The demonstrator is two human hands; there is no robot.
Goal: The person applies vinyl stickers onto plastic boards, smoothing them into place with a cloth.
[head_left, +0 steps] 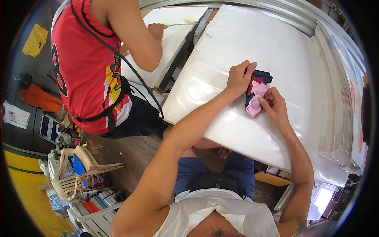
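Note:
A small bundle of folded cloth lies on the white table, with a pink cloth (256,94) on top of dark red and navy cloth (262,75). My left hand (240,79) is closed at the bundle's upper left edge, thumb and fingers pinching the dark cloth. On the right side, my right hand (274,107) pinches the edge of the pink cloth between thumb and bent fingers. Both forearms reach over the near edge of the table.
The white table (213,59) has stacked sheets (331,94) along its right side. At the left, a co-worker in a red jersey (85,67) holds a thin tool over another white board (148,71). A beige plastic chair (85,168) stands lower left.

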